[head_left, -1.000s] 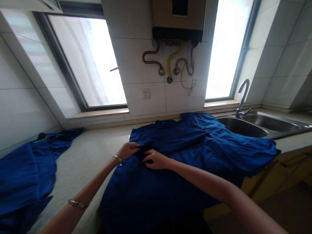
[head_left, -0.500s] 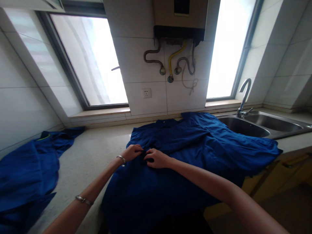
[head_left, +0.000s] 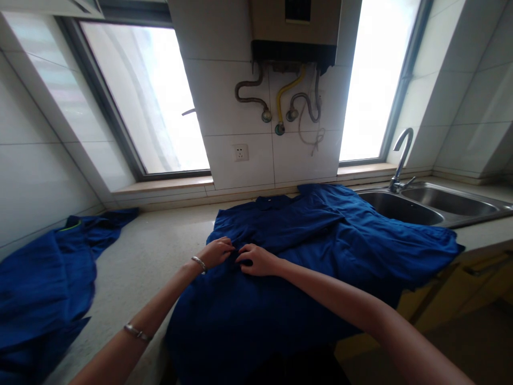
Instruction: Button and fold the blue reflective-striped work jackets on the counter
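A blue shirt (head_left: 320, 251) lies spread and wrinkled over the counter, its lower part draping past the front edge. On its left side, my left hand (head_left: 218, 251), with two metal bangles along the arm, is closed in a pinch on the cloth. Just to the right, my right hand (head_left: 258, 260) has its thumb and fingers curled together on the same fabric. Only a small gap separates the fingertips of both hands. What exactly lies between the fingertips is too dark to make out beyond blue cloth.
Another blue garment (head_left: 44, 272) with a yellow-green edge lies at the left of the counter (head_left: 132, 251). A double sink (head_left: 452, 200) with a faucet (head_left: 401, 160) stands at right, beside the shirt. A water heater (head_left: 294, 32) with pipes hangs on the tiled wall between two windows.
The left hand has shifted very slightly at the fingertips. Otherwise both hands stay on the shirt, and the cloth lies as before.
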A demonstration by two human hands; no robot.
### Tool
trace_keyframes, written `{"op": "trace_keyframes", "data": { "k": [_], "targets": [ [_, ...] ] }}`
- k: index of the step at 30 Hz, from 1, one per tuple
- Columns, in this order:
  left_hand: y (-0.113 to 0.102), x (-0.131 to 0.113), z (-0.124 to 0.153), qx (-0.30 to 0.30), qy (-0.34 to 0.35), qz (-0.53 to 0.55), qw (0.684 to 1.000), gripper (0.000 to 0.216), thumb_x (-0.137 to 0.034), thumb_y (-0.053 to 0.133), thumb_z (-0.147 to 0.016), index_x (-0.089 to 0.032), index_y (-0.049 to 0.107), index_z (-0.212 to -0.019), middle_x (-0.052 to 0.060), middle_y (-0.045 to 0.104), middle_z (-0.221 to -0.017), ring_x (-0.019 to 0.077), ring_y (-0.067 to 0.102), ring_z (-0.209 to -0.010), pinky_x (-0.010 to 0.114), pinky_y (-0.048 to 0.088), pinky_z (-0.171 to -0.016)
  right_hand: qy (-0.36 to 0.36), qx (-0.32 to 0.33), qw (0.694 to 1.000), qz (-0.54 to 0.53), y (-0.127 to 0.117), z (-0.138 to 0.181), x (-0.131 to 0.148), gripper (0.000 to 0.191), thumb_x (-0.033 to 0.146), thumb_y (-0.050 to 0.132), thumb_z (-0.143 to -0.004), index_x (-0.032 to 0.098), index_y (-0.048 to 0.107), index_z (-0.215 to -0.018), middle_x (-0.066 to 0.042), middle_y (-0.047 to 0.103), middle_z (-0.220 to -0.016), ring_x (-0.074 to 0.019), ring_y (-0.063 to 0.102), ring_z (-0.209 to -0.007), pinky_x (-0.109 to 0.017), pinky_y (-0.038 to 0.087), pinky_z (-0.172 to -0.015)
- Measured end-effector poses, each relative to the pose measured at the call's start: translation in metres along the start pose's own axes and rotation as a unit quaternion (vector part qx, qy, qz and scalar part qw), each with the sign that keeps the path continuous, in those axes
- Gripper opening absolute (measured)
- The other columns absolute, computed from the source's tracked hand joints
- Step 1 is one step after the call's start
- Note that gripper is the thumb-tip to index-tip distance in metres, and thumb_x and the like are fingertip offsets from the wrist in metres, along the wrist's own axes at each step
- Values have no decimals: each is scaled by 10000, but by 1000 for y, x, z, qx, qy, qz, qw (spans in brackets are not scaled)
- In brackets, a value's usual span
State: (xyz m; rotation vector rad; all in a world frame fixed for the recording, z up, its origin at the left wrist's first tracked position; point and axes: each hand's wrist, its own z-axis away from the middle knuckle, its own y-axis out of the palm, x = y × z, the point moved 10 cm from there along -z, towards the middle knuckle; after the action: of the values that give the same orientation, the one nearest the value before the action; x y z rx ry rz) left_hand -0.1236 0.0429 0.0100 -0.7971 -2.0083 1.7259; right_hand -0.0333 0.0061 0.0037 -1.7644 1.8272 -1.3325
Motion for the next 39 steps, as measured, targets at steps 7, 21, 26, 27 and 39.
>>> {"op": "trace_keyframes", "data": {
  "k": [7,21,26,27,39],
  "targets": [
    [8,-13,-5,65,25,-79,994,286,-39,452,-753,-158,708,-801,81,618,-835,203,553,-864,298,455,-797,4,2,1000,-7,-1,0,0,246,212,637,-786,182,709,-1020,-89,589,-1156,-185,611,-981,-296,450,-921],
    [15,-51,-11,111,13,-291,950,203,-29,523,-818,-88,717,-825,139,645,-893,248,562,-938,330,446,-789,49,-33,998,-31,-15,-1,1,431,172,678,-682,160,538,-1089,-86,559,-1097,-213,579,-989,-331,470,-882],
    [10,-57,-13,104,-17,-324,940,237,-4,523,-817,-42,699,-971,173,655,-959,256,580,-930,325,442,-765,26,-24,999,-12,-12,-3,10,738,256,728,-666,129,356,-1291,-176,473,-1286,-292,480,-1195,-419,399,-1007],
    [9,-59,-13,100,-18,-324,941,232,-7,530,-815,-47,699,-968,172,656,-953,255,581,-922,320,440,-754,30,-15,999,-5,-9,-4,9,726,280,723,-682,125,356,-1289,-177,492,-1263,-296,494,-1178,-425,408,-997],
    [8,-66,-12,116,-25,-307,944,230,0,507,-815,-58,706,-914,169,656,-924,266,579,-925,330,442,-754,26,21,997,62,1,-7,1,586,363,684,-726,91,431,-1179,-171,568,-1104,-295,563,-1058,-409,469,-908]
  ]
}}
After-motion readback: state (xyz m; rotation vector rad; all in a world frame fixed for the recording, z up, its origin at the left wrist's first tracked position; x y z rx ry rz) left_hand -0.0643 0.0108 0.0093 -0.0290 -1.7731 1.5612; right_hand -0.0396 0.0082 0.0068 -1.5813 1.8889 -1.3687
